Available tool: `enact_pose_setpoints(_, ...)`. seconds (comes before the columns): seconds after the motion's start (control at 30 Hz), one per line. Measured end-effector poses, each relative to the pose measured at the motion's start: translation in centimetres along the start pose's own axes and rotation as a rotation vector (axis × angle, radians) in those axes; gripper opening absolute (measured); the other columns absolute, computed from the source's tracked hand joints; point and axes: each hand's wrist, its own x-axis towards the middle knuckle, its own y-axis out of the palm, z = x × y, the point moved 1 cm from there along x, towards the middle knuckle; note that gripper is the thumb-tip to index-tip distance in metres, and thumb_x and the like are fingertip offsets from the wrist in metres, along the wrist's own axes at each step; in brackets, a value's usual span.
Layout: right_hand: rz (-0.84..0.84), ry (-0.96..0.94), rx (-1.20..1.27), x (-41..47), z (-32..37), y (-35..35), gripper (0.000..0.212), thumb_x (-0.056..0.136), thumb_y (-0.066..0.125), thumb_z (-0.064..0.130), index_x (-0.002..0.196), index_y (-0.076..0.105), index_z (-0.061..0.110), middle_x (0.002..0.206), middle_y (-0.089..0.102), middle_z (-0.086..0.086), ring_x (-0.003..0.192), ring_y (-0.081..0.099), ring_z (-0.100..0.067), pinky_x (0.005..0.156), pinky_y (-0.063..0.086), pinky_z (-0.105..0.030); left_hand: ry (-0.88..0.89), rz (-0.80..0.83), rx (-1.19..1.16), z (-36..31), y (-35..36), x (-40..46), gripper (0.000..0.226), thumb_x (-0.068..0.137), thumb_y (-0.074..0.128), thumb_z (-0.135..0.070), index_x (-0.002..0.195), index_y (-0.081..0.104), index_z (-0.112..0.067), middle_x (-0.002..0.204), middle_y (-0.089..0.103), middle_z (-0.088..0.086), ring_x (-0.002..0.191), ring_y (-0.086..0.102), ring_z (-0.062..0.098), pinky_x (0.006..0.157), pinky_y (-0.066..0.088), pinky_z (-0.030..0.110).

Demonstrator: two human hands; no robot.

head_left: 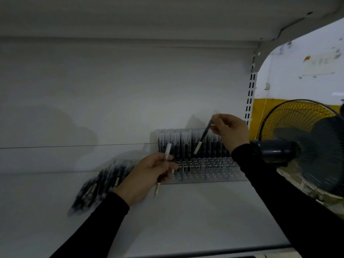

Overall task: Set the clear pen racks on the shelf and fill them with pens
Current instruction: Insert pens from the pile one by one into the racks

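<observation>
A clear pen rack (210, 170) stands on the white shelf (186, 216) against the back panel. Its back rows hold several upright black pens (184, 144) with clear caps; the front grid holes look empty. My right hand (229, 130) pinches one black pen (202, 138) by its top, tilted above the rack. My left hand (145, 175) grips another pen (163, 170) just left of the rack's front corner. A loose heap of pens (98, 187) lies on the shelf to the left, blurred.
An upper shelf (149, 17) hangs close overhead. A slotted upright (250, 94) marks the shelf's right end. Beyond it stands a black fan (301, 146) with a wire guard, before a yellow and white wall (297, 71).
</observation>
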Motion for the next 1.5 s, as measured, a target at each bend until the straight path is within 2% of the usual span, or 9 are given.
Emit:
enact_pose_setpoints(0.2,0.097,-0.095,-0.251,-0.3,-1.0,1.0,0.027,0.092,0.062,0.030,0.106,0.070,0.008,0.087,0.070,0.000,0.071,0.067,-0.002,0.076,0.057,-0.017,0.041,-0.045,-0.058,-0.1,-0.4,-0.1,0.013,0.096,0.053,-0.002,0.108,0.058,0.000,0.095,0.075,0.011,0.076,0.069,0.019,0.071,0.059,0.029)
enact_pose_setpoints(0.5,0.253,-0.147,-0.493,-0.9,-2.0,2.0,0.029,0.094,0.059,0.034,0.110,0.069,0.011,0.092,0.072,-0.003,0.080,0.067,-0.014,0.087,0.055,-0.032,0.061,-0.049,-0.010,-0.1,-0.4,-0.1,0.010,0.093,0.058,0.000,0.103,0.058,0.000,0.093,0.075,0.014,0.078,0.069,0.023,0.081,0.057,0.040)
enact_pose_setpoints(0.63,0.302,-0.102,-0.520,-1.6,-2.6,2.1,0.028,0.095,0.058,0.031,0.112,0.068,0.010,0.092,0.070,-0.002,0.073,0.062,-0.004,0.075,0.049,-0.013,0.066,-0.027,0.007,-0.1,-0.4,-0.2,0.006,0.093,0.058,0.000,0.099,0.057,-0.001,0.095,0.074,0.016,0.078,0.069,0.023,0.078,0.058,0.036)
enact_pose_setpoints(0.77,0.349,-0.101,-0.574,-2.3,-3.0,2.0,0.025,0.096,0.056,0.033,0.101,0.070,0.013,0.086,0.070,-0.001,0.080,0.065,-0.015,0.084,0.052,-0.028,0.069,-0.025,0.001,-0.2,-0.4,-0.2,0.008,0.092,0.059,0.000,0.100,0.057,0.001,0.096,0.073,0.018,0.078,0.069,0.023,0.075,0.059,0.033)
enact_pose_setpoints(0.97,0.220,-0.132,-0.495,-3.3,-2.3,1.2,0.024,0.094,0.058,0.035,0.096,0.072,0.016,0.080,0.068,0.002,0.078,0.065,-0.014,0.078,0.050,-0.023,0.065,-0.021,0.011,-0.2,-0.2,-0.2,0.017,0.088,0.064,0.001,0.104,0.057,-0.001,0.095,0.074,0.017,0.075,0.070,0.022,0.070,0.057,0.027)
enact_pose_setpoints(1.13,0.465,-0.151,-0.342,-5.7,-0.7,2.1,0.022,0.091,0.060,0.040,0.101,0.071,0.025,0.087,0.068,0.015,0.084,0.063,0.004,0.073,0.046,-0.006,0.085,-0.016,0.024,-0.4,0.6,-0.3,0.011,0.084,0.068,-0.001,0.090,0.062,-0.008,0.087,0.074,0.016,0.073,0.071,0.021,0.067,0.056,0.026)
enact_pose_setpoints(1.3,0.669,-0.157,-0.178,-6.9,0.1,3.0,0.015,0.093,0.062,0.025,0.086,0.072,0.018,0.068,0.065,0.018,0.066,0.060,0.003,0.066,0.046,-0.016,0.107,0.016,0.036,-0.7,1.6,-0.7,0.013,0.084,0.070,-0.005,0.096,0.064,-0.004,0.086,0.075,0.012,0.078,0.072,0.020,0.072,0.058,0.027)
enact_pose_setpoints(1.4,0.607,-0.103,-0.044,-6.9,0.0,2.7,0.017,0.090,0.065,0.022,0.090,0.074,0.008,0.085,0.072,-0.010,0.084,0.068,-0.022,0.080,0.055,-0.035,0.119,0.012,0.039,-0.8,2.2,-0.6,0.010,0.086,0.069,-0.006,0.095,0.065,-0.005,0.086,0.075,0.011,0.079,0.072,0.019,0.075,0.058,0.028)
enact_pose_setpoints(1.5,0.505,-0.007,0.105,-6.2,0.2,1.8,0.013,0.090,0.064,0.017,0.083,0.073,0.010,0.080,0.072,-0.007,0.082,0.068,-0.018,0.080,0.058,-0.033,0.193,-0.041,0.254,-0.6,2.2,-0.3,0.009,0.089,0.068,-0.016,0.097,0.068,-0.014,0.093,0.075,0.004,0.085,0.070,0.012,0.081,0.054,0.027)
